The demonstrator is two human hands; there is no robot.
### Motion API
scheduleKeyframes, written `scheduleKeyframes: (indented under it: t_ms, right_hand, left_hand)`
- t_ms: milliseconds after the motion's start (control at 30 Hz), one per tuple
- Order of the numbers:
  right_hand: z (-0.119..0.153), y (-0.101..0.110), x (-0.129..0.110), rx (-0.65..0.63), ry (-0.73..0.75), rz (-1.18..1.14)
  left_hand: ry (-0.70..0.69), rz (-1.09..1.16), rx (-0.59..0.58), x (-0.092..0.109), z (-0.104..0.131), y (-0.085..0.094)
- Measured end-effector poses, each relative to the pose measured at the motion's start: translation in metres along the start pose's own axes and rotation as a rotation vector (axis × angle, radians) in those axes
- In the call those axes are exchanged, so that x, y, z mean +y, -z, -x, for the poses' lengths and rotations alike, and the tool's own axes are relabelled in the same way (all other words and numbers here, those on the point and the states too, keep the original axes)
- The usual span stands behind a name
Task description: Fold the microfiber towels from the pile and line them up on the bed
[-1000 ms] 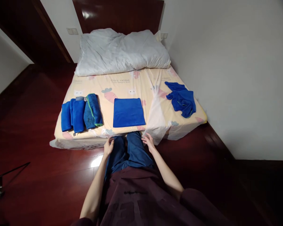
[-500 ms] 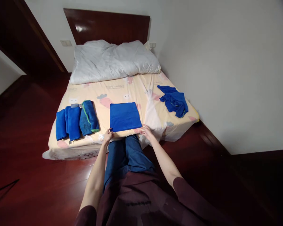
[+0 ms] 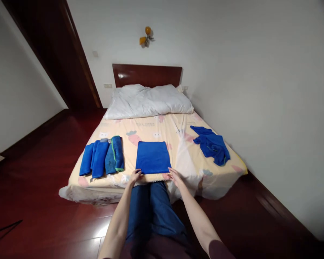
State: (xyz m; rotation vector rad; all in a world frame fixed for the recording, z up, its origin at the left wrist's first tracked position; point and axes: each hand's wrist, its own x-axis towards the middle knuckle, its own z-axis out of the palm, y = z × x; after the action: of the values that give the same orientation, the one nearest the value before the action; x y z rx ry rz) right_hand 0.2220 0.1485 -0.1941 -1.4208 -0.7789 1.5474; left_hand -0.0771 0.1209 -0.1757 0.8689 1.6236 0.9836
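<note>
A blue towel (image 3: pixel 152 157), folded into a flat rectangle, lies on the bed near its front edge. My left hand (image 3: pixel 135 176) pinches the towel's near left corner. At the near right corner, my right hand (image 3: pixel 175 176) has its fingers closed on the edge. To the left lie several folded blue towels (image 3: pixel 100 158) side by side, one of them with green edging (image 3: pixel 118 153). A crumpled blue cloth (image 3: pixel 211 144) rests towards the bed's right side.
The bed (image 3: pixel 148 127) has a pale sheet with carrot prints. A white quilt (image 3: pixel 149 102) is bunched against the dark wooden headboard (image 3: pixel 148 75). White wall (image 3: pixel 259 90) runs along the right, and dark red flooring (image 3: pixel 40 183) lies to the left.
The camera has tilted upward, so the bed sits lower in view and a yellow wall lamp shows. Both hands stay at the towel's near corners.
</note>
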Motion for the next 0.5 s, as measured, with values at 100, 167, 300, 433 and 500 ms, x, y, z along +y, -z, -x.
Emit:
scheduleKeyframes:
  t_ms: [100,167,300,433,500]
  right_hand:
    - [-0.002,0.002,0.001,0.039,0.104,0.057]
    - [0.002,0.008,0.004,0.061,0.158,0.073]
    - [0.014,0.023,0.013,0.101,0.233,0.198]
    - [0.019,0.028,0.019,0.141,0.347,0.503]
    - [0.018,0.025,0.019,0.172,0.37,0.55]
  left_hand:
    - [-0.068,-0.072,0.031,-0.002,0.002,0.005]
    - [-0.12,-0.132,0.035,-0.01,0.007,0.012]
    - [-0.203,-0.273,-0.002,-0.03,0.02,0.026]
    - [-0.243,-0.407,0.006,-0.038,0.025,0.026]
    - [-0.266,-0.464,0.034,-0.036,0.023,0.023]
